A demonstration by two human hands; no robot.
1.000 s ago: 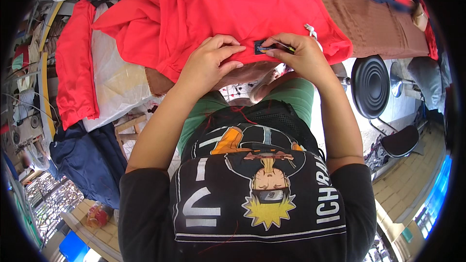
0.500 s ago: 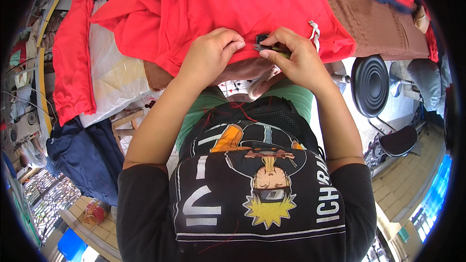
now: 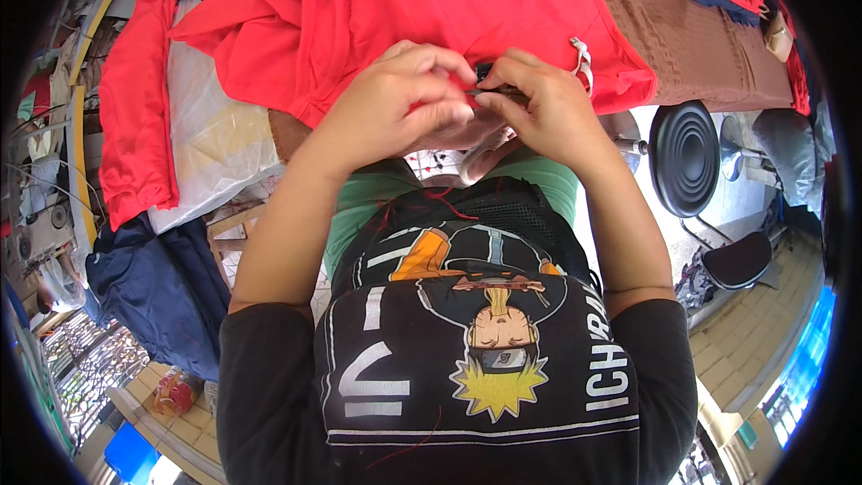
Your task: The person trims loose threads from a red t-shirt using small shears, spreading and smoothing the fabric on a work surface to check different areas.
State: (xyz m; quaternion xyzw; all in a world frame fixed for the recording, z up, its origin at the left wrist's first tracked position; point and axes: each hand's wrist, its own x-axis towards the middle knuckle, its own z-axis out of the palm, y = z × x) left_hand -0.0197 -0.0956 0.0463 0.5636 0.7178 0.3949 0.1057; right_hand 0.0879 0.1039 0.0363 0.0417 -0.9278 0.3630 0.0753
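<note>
A red garment [image 3: 449, 0] lies spread on the table in front of me, with a knotted white drawstring [image 3: 582, 63] near its right corner. At the cloth's near edge my right hand [image 3: 539, 103] is closed in a pinch round small thread snips [image 3: 480, 92], whose blades point left; most of the tool is hidden by fingers. Just left of it my left hand [image 3: 404, 103] hovers over the hem, fingers bent but apart, nothing visible in them. Past the fingertips a small black patch or label [image 3: 483, 70] shows on the red cloth, partly covered.
Brown cloth [image 3: 691, 45] covers the table's right side. Clear plastic sheeting [image 3: 215, 126] and a folded red piece [image 3: 139, 117] lie at left, above hanging navy fabric [image 3: 162, 287]. A round black stool [image 3: 685, 160] stands at right, near a dark seat [image 3: 736, 260].
My left hand has opened from its pinch on the hem and come nearer the right hand. The snips are now more hidden, and my right hand has barely shifted.
</note>
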